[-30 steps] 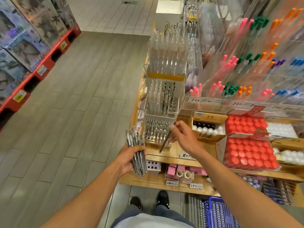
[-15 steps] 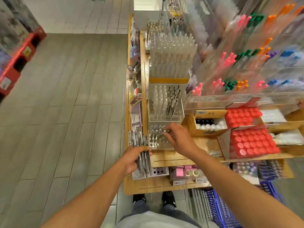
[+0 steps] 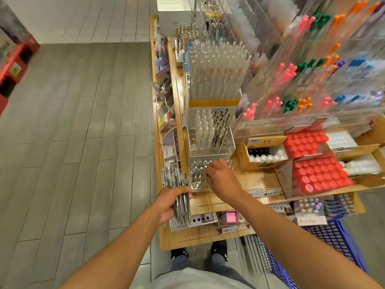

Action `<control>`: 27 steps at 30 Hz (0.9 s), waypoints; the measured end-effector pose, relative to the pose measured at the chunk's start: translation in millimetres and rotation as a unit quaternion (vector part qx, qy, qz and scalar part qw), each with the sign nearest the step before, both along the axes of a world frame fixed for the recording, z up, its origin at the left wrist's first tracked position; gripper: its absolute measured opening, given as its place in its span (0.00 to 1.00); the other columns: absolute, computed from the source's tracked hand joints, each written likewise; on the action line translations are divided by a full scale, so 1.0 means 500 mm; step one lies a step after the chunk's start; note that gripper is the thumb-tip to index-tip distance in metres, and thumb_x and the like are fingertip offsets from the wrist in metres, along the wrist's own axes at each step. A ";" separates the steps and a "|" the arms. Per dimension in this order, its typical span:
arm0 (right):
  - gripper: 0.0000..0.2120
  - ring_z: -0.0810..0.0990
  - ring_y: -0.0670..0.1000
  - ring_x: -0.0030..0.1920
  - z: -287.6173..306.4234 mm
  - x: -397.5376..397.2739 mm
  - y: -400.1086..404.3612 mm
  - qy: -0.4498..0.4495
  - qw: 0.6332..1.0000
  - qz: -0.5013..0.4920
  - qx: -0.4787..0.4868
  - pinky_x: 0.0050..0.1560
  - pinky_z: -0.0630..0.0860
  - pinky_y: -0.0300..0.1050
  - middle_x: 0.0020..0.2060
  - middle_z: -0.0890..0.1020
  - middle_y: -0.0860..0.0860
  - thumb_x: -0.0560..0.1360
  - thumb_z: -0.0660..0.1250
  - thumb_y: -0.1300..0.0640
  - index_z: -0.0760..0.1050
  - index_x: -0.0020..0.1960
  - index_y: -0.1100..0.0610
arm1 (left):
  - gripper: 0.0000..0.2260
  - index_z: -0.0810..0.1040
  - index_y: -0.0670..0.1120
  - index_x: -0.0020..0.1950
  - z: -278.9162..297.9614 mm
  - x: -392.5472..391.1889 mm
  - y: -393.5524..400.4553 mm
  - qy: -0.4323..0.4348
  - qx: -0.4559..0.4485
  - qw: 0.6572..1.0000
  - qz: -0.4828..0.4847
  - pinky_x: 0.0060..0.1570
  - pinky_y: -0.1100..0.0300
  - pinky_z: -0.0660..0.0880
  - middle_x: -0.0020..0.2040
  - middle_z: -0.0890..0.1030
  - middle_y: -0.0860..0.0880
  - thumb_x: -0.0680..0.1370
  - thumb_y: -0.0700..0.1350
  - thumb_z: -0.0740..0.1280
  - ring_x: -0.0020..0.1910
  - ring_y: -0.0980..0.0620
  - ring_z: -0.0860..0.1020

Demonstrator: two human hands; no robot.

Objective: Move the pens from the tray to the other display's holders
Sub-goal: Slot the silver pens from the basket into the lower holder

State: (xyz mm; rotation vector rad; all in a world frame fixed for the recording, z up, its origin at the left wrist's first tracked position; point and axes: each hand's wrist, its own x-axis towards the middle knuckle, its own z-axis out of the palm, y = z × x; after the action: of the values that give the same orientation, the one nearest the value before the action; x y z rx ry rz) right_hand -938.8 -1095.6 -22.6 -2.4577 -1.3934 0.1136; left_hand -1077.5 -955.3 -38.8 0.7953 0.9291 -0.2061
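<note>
One left hand (image 3: pixel 167 202) grips one bundle of silver pens (image 3: pixel 179 196), fingers wrapped round the middle of the shafts; the bundle holds perhaps a dozen, too tightly packed to count exactly, and stands nearly upright just left of the wooden shelf (image 3: pixel 210 203). Beside it on that shelf rises a stepped clear display of three tiers. The lowest holder (image 3: pixel 198 177) carries silver pens standing in its holes, their number blurred by glare. The middle tier (image 3: pixel 210 134) holds several clear pens on its left and about ten dark-tipped ones on its right; the top tier (image 3: pixel 216 71) is packed with clear pens. One right hand (image 3: pixel 220 177) hovers over the lowest holder, fingers curled downward at the pen tops; whether they pinch a pen cannot be told. Further right sit two red trays (image 3: pixel 318 176) of round caps, and one blue basket (image 3: pixel 333 240) stands on the floor. A second ago the right hand held a single pen slanting above the holder; that pen is no longer seen in its fingers, while the left hand's bundle remains gripped.
</note>
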 end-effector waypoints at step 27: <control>0.04 0.78 0.48 0.36 0.097 0.026 -0.016 0.633 0.751 -0.084 0.167 0.38 0.76 0.39 0.38 0.78 0.53 0.78 0.64 0.64 0.72 0.52 0.61 | 0.12 0.82 0.32 0.53 -0.010 0.003 -0.022 -0.093 -0.101 0.990 0.012 0.32 0.55 0.82 0.44 0.83 0.36 0.72 0.36 0.74 0.36 0.45 0.84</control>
State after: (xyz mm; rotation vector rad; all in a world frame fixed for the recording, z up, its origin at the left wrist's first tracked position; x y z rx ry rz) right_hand -925.8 -1103.7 26.1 -1.4890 -0.4711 1.1228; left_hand -1075.8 -966.1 -43.7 0.6051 0.7288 -0.1989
